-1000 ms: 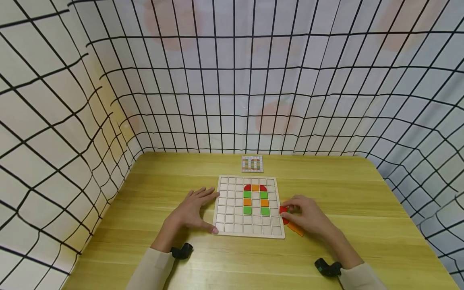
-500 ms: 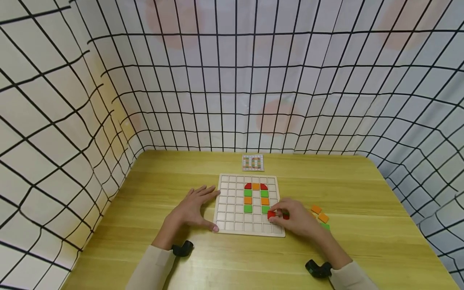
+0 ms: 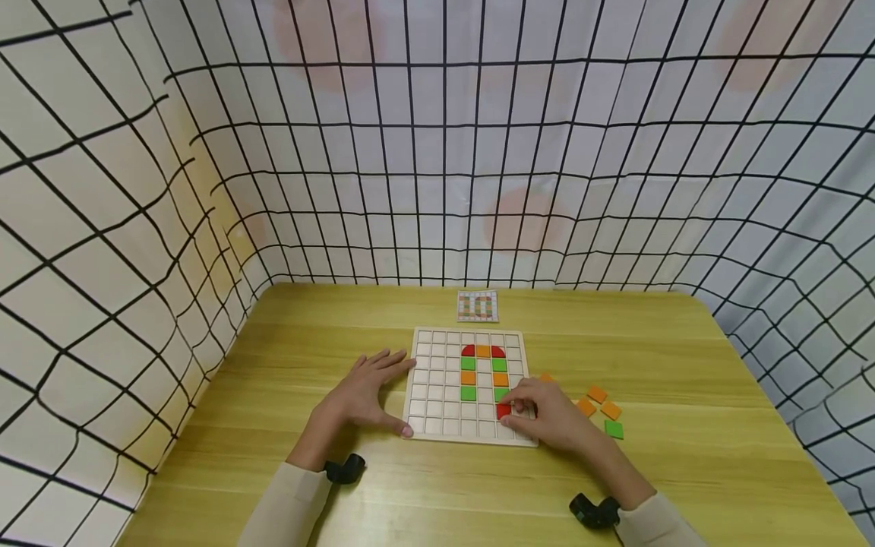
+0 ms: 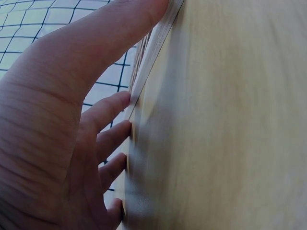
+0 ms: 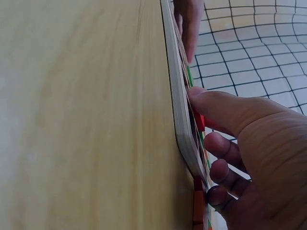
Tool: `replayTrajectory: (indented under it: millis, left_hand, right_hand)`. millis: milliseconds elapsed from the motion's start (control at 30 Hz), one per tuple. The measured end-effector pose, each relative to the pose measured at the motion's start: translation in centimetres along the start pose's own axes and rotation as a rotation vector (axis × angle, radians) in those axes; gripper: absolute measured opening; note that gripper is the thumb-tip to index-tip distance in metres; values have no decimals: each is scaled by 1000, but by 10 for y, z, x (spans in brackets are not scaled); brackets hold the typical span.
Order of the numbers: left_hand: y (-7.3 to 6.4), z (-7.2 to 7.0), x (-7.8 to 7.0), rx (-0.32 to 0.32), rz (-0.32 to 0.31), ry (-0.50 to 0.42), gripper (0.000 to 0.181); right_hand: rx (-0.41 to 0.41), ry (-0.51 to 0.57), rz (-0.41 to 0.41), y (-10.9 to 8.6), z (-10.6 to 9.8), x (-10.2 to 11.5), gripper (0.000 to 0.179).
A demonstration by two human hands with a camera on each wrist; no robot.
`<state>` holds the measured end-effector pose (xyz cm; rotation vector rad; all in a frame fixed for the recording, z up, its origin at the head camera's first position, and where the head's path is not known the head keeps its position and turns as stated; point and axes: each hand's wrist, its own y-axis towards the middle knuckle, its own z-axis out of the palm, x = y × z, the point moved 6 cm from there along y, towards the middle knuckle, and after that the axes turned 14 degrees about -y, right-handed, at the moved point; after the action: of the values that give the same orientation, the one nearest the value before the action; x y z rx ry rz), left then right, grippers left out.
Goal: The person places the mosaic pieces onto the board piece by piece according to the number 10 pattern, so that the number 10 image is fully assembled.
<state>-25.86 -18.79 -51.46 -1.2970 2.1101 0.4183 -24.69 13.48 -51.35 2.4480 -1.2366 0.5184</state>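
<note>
In the lower centre of the head view, the right hand (image 3: 550,416) pinches a small flat red piece (image 3: 503,411) over a pale, square wooden grid board (image 3: 437,427). Half a second ago the piece was further right; now it sits just below a flat green square tile (image 3: 500,393), apparently lengthening that column. Lower left of centre, the left hand (image 3: 364,393) is spread, thumb and forefinger at the board's edge.
</note>
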Motion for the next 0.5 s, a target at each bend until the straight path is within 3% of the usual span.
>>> replayTrajectory:
  millis: [500]
  left_hand:
    - [0,1,2,-1,3,2,124]
  right_hand:
    - [-6,-2,8,0,-1,-3,17]
